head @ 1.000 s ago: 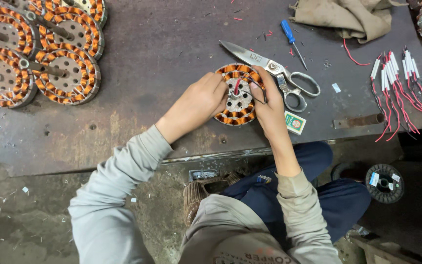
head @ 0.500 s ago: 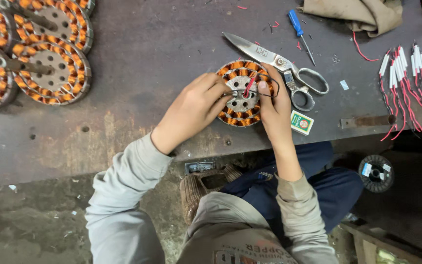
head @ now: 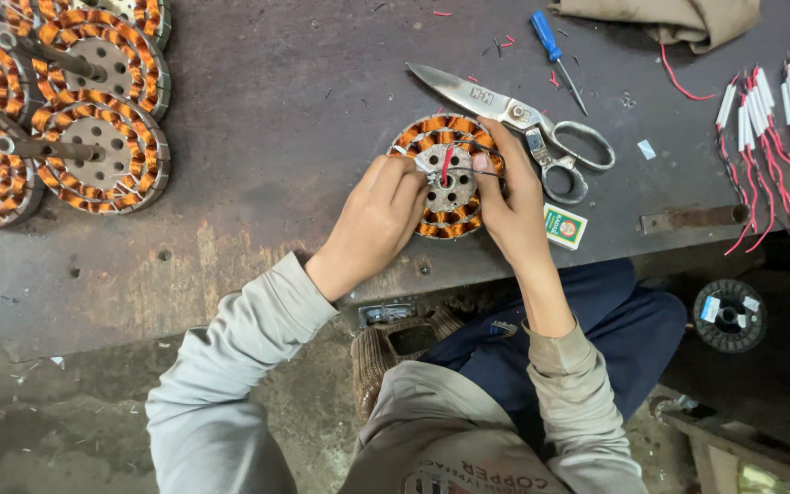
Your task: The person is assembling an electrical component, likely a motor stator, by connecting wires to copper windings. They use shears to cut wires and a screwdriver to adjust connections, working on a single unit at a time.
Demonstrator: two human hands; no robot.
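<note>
A round stator with copper windings (head: 451, 201) lies flat near the front edge of the dark metal bench (head: 276, 137). My left hand (head: 378, 218) rests on its left side, fingers pinched on a thin wire lead at the hub. My right hand (head: 514, 197) curls over the stator's right rim, its fingers holding that same lead. A short red sleeve (head: 447, 163) sticks up between the two hands, over the grey hub.
Large scissors (head: 523, 123) lie just behind the stator, a blue screwdriver (head: 552, 50) beyond them. A small matchbox (head: 564, 226) sits by my right wrist. Several finished stators (head: 93, 151) are stacked at the left. Red leads with white sleeves (head: 765, 128) lie at the right.
The view shifted a little. My left fingers moved from the stator's rim toward the hub, and both hands now pinch the lead with the red sleeve upright.
</note>
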